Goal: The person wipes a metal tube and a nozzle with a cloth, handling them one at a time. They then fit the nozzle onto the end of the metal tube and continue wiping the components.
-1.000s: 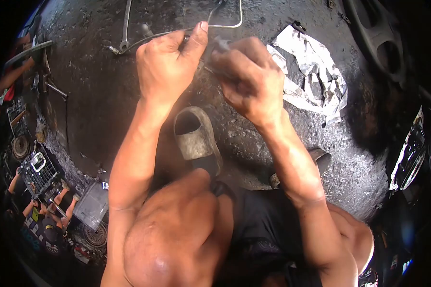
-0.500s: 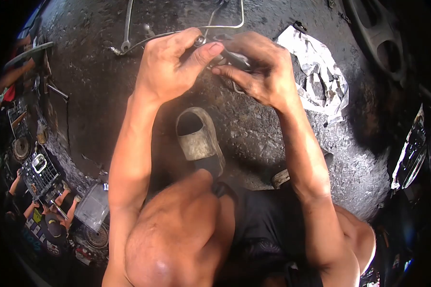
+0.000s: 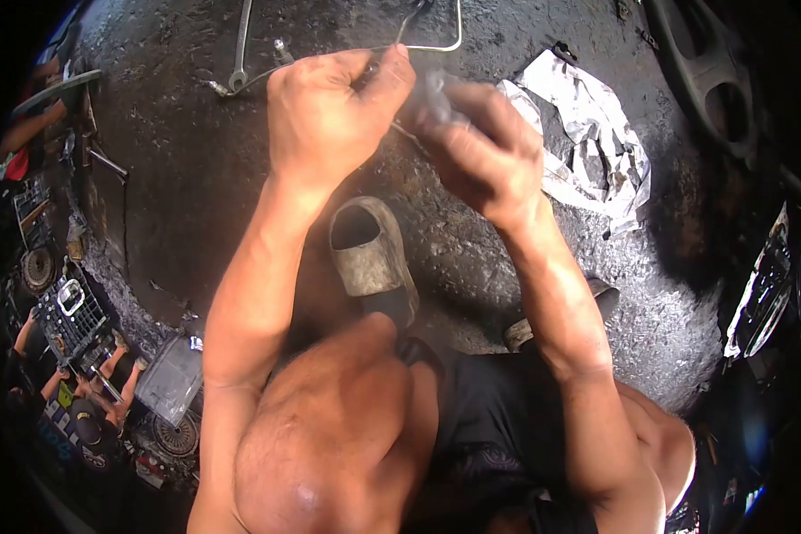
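Note:
My left hand (image 3: 329, 111) is closed, thumb and forefinger pinched at a thin bent metal tube (image 3: 436, 48). The tube runs behind the knuckles, and a fitting (image 3: 215, 88) shows at its left end. Beside it, my right hand (image 3: 489, 151) is smeared by motion, its fingers curled round a grey metal piece (image 3: 436, 93) whose kind I cannot tell. A small gap separates the two hands. An open-end wrench (image 3: 241, 44) lies on the dark floor left of the tube's upper part.
Crumpled white sheeting (image 3: 587, 125) lies right of my right hand. A worn sandal (image 3: 365, 240) is below the hands. Farther right are a grey metal arm-shaped part (image 3: 712, 80) and a thin silvery panel (image 3: 758, 289). At left, other people work around a crate (image 3: 71, 316) and a grey bin (image 3: 171, 381).
My right hand has drawn away from the left, taking the grey metal piece with it. My left hand has tilted a little, and its thumb now points farther up.

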